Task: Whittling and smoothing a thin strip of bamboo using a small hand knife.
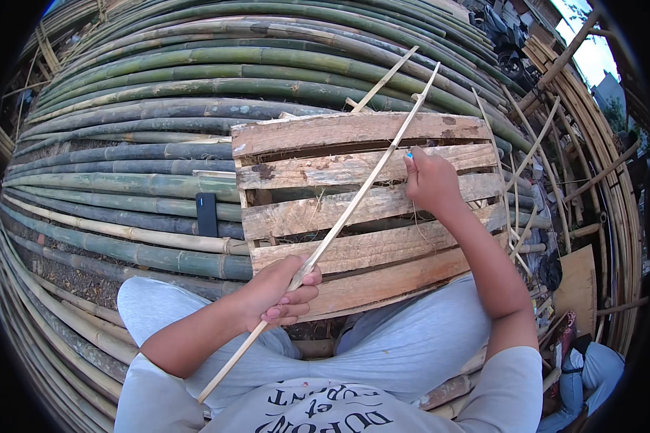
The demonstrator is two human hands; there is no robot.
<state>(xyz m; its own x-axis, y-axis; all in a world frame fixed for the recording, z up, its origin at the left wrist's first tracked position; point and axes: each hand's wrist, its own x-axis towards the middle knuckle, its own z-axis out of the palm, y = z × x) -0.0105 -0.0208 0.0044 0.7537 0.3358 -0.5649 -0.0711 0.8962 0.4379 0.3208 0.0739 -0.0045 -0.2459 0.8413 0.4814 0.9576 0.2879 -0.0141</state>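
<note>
Pale bamboo strip (362, 189) slants across the slatted table (289, 209); our left hand (276, 290) wraps it, presumably for steadiness. Our right hand (436, 180), just beside it, grips a small blue thing (409, 155), mostly hidden.

Bamboo strip (366, 184) bars crate (325, 130) diagonally; room above left slats (289, 216).

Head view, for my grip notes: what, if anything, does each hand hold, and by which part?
Left hand: the pale strip, below its middle. Right hand: apparently something blue, mostly hidden; which part cannot be told.
</note>
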